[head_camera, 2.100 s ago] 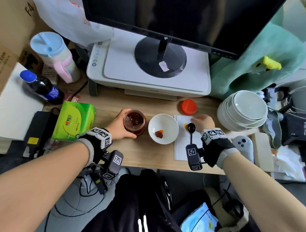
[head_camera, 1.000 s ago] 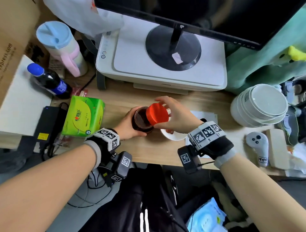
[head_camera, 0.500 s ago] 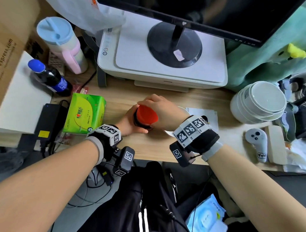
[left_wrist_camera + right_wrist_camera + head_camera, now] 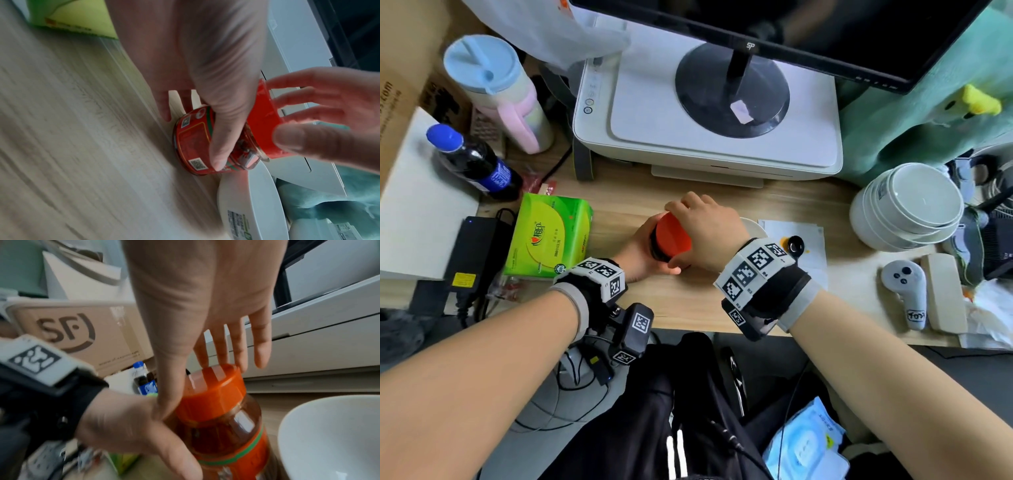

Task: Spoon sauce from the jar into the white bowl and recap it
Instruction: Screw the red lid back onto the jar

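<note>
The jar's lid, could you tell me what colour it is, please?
The lid is orange-red, seen best in the right wrist view.

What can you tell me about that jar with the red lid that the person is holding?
The jar is short, round and clear, glass or plastic by the look, with dark reddish sauce inside and a red label with a green band. It stands upright on the wooden desk, close beside the white bowl. The red lid sits on its mouth. The left hand grips its side; the right hand grips the lid.

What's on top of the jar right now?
The red lid sits on the jar, the right hand gripping it. Whether it is screwed tight is hidden.
</note>
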`<action>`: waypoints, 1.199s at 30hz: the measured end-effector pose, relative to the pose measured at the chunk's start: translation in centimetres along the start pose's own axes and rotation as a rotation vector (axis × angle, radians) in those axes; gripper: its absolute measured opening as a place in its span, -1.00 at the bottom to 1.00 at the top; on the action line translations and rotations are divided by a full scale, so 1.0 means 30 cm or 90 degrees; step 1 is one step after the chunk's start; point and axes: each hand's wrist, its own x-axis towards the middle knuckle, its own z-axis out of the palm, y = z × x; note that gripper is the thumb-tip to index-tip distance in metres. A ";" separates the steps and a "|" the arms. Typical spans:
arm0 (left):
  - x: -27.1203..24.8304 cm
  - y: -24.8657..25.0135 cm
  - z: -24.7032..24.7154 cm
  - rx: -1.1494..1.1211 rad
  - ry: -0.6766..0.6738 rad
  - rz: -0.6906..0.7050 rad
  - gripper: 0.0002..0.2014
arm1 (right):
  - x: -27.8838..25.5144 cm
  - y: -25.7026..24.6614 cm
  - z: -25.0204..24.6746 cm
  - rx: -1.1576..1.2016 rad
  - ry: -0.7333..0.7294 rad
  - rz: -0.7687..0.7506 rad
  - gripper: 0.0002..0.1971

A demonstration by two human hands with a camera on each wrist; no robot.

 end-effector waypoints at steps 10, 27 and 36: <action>-0.009 -0.001 -0.005 -0.019 -0.002 -0.018 0.07 | -0.001 0.000 -0.032 -0.052 -0.010 -0.030 -0.34; -0.013 0.016 -0.004 -0.003 0.005 -0.036 0.10 | -0.008 0.031 -0.037 -0.035 -0.026 -0.047 -0.11; -0.013 0.022 -0.006 0.000 -0.003 -0.050 -0.02 | 0.007 0.022 -0.013 -0.062 -0.014 -0.081 -0.21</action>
